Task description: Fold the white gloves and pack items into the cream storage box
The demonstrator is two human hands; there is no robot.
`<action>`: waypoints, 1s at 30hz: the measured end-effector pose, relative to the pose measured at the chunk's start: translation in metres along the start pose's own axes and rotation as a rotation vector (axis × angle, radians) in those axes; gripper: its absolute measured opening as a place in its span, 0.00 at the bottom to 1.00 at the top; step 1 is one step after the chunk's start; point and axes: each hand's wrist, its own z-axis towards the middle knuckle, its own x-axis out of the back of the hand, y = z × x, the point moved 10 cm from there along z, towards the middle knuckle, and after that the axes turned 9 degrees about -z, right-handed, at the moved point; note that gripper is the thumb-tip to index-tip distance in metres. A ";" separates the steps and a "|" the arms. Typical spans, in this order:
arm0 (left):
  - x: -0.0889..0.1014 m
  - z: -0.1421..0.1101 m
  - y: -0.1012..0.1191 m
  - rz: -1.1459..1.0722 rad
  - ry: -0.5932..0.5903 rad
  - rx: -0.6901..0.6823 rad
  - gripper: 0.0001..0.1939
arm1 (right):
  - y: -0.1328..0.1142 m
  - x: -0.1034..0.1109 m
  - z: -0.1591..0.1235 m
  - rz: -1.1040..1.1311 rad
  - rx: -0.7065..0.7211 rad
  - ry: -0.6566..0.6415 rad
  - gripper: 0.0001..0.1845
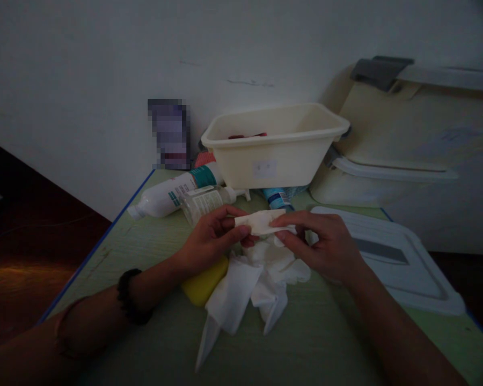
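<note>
Between both hands stretches a folded white tissue (261, 221). My left hand (213, 236) pinches its left end with thumb and fingers, while my right hand (322, 238) grips the right end. Crumpled white tissues (237, 289) lie on the table just beneath. A smooth yellow object (205, 281) is partly hidden under my left wrist; its kind cannot be made out. Behind my left hand lie a clear pump bottle (203, 202) and a white bottle with a green band (165, 194), both on their sides.
A cream plastic tub (273, 158) holding something red stands at the back. Blue packaging (277, 198) lies in front of it. Stacked storage boxes (410, 128) rise at right, with a pale lid (410, 273) on the green table (145, 348). A blurred-out upright item (171, 134) leans by the wall.
</note>
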 end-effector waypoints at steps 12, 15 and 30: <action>0.008 -0.003 0.006 0.202 0.096 -0.117 0.12 | 0.047 -0.028 -0.011 0.655 -0.534 -0.012 0.08; 0.007 -0.002 0.008 0.160 0.101 -0.121 0.12 | 0.041 -0.031 -0.009 0.726 -0.483 -0.071 0.10; 0.004 -0.001 0.003 0.102 0.058 -0.079 0.11 | 0.037 -0.003 -0.009 0.178 -0.408 0.160 0.08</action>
